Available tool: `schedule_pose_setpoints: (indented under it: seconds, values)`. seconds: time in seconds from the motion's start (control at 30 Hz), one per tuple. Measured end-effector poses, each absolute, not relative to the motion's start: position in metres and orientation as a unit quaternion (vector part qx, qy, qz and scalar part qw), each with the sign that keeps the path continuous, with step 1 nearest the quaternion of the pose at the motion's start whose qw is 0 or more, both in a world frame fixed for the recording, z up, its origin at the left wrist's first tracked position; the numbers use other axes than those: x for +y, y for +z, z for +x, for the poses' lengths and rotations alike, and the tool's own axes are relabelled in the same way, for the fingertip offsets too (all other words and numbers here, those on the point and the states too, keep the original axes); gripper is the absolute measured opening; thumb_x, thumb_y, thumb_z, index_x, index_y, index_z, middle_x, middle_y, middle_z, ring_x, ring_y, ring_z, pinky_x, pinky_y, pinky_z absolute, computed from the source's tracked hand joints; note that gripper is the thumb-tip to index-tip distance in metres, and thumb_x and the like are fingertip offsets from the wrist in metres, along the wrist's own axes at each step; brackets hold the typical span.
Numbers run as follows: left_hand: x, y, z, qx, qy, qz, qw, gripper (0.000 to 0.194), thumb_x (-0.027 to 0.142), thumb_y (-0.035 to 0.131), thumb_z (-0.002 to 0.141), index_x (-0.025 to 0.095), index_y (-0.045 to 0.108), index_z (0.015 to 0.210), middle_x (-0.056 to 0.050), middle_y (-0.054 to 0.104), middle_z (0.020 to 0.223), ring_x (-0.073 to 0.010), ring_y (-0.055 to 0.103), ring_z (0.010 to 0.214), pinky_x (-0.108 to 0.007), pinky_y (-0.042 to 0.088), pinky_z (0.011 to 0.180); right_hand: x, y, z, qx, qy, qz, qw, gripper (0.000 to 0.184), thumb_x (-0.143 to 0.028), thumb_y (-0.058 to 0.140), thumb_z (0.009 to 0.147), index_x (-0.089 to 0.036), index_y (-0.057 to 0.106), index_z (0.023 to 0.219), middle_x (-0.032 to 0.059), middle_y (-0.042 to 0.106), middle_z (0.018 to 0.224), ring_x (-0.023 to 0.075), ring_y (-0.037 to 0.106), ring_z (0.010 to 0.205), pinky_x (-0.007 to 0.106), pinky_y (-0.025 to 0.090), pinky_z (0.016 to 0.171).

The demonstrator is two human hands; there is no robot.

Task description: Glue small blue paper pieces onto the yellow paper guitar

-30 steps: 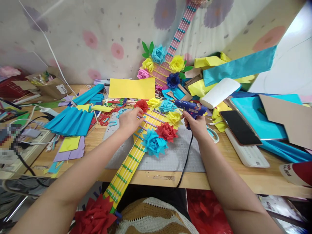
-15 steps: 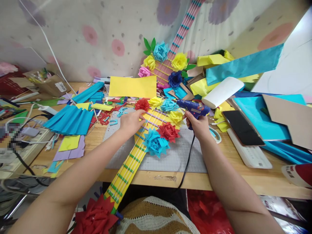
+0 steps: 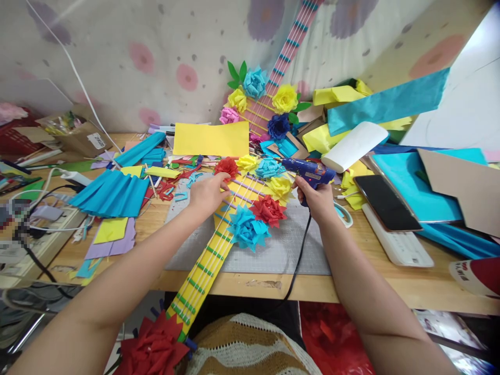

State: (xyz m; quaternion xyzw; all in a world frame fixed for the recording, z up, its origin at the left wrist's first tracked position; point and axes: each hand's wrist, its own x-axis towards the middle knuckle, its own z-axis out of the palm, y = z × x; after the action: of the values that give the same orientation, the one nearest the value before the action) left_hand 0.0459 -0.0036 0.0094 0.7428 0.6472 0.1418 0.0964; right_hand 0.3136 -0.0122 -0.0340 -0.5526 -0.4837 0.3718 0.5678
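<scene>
A yellow paper guitar [image 3: 214, 235] lies slantwise across the table edge, its neck toward me. White strings, green strips and red, yellow and blue paper flowers cover it. My left hand [image 3: 208, 191] is closed in a pinch at the lower edge of a small red paper flower [image 3: 226, 167] on the guitar's upper left; the fingertips are partly hidden. In my right hand [image 3: 317, 199] is a blue hot glue gun [image 3: 307, 169], gripped by its handle. Its nozzle points left, close beside a blue paper flower [image 3: 269, 167]. A large red flower [image 3: 152, 346] sits at the neck's end.
Under the guitar lies a grey cutting mat [image 3: 273, 260]. A pink paper guitar [image 3: 287, 57] leans on the back curtain. Blue crepe paper [image 3: 111, 192] and scraps lie left. A phone [image 3: 386, 202], a white power bank-like block [image 3: 398, 242] and a cup [image 3: 474, 275] stand right. The gun's cord [image 3: 300, 255] hangs over the edge.
The view has shifted very slightly. Both hands stay in nearly the same place, the left at the red flower and the right on the glue gun.
</scene>
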Motion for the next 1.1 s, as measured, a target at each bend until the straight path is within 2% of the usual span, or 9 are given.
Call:
schedule_pose_setpoints:
  seconds: [0.3, 0.43, 0.6, 0.77, 0.9, 1.1]
  values:
    - [-0.005, 0.014, 0.037, 0.621, 0.13, 0.762, 0.128, 0.049, 0.011, 0.056, 0.076, 0.024, 0.056, 0.123, -0.001, 0.074, 0.099, -0.0214, 0.066, 0.098, -0.031, 0.047, 0.082, -0.011, -0.036, 0.314, -0.49, 0.369, -0.554, 0.563, 0.034, -0.05, 0.068, 0.071, -0.018, 0.059, 0.062, -0.0047, 0.047, 0.042, 0.0069, 0.039, 0.037, 0.022, 0.034, 0.038]
    - [-0.002, 0.014, 0.035, 0.574, 0.131, 0.806, 0.069, 0.044, 0.011, 0.053, 0.077, 0.026, 0.059, 0.117, -0.002, 0.071, 0.106, -0.0228, 0.058, 0.108, -0.033, 0.045, 0.088, -0.01, -0.039, 0.315, -0.495, 0.364, -0.558, 0.558, 0.034, -0.051, 0.068, 0.071, -0.019, 0.058, 0.062, -0.0049, 0.047, 0.042, 0.0076, 0.039, 0.037, 0.022, 0.034, 0.039]
    - [0.014, 0.009, 0.034, 0.505, 0.105, 0.856, 0.023, 0.028, 0.014, 0.057, 0.074, 0.021, 0.068, 0.099, -0.008, 0.068, 0.107, -0.0276, 0.051, 0.111, -0.041, 0.038, 0.098, -0.011, -0.037, 0.314, -0.487, 0.363, -0.567, 0.556, 0.033, -0.05, 0.069, 0.07, -0.019, 0.058, 0.061, -0.0044, 0.048, 0.042, 0.0077, 0.039, 0.037, 0.022, 0.034, 0.038]
    - [0.028, 0.002, 0.035, 0.51, 0.085, 0.855, 0.036, 0.014, 0.016, 0.061, 0.07, 0.022, 0.07, 0.08, -0.008, 0.067, 0.098, -0.0288, 0.052, 0.107, -0.043, 0.038, 0.096, -0.012, -0.036, 0.314, -0.489, 0.362, -0.569, 0.553, 0.033, -0.05, 0.068, 0.071, -0.019, 0.059, 0.061, -0.0046, 0.047, 0.04, 0.0078, 0.04, 0.037, 0.022, 0.034, 0.038]
    - [0.028, 0.007, 0.036, 0.523, 0.095, 0.845, 0.061, 0.007, 0.018, 0.062, 0.07, 0.021, 0.068, 0.074, -0.007, 0.069, 0.091, -0.0261, 0.058, 0.1, -0.039, 0.041, 0.093, -0.012, -0.036, 0.315, -0.494, 0.36, -0.565, 0.555, 0.034, -0.05, 0.068, 0.071, -0.019, 0.06, 0.061, -0.0048, 0.047, 0.041, 0.0076, 0.04, 0.037, 0.022, 0.034, 0.039]
    - [0.021, 0.013, 0.039, 0.589, 0.223, 0.748, 0.209, 0.005, 0.022, 0.06, 0.07, 0.02, 0.063, 0.073, -0.002, 0.068, 0.077, -0.0174, 0.062, 0.074, -0.029, 0.047, 0.071, -0.015, -0.03, 0.314, -0.502, 0.353, -0.555, 0.562, 0.034, -0.051, 0.067, 0.072, -0.019, 0.06, 0.062, -0.005, 0.046, 0.041, 0.0073, 0.039, 0.038, 0.022, 0.034, 0.04]
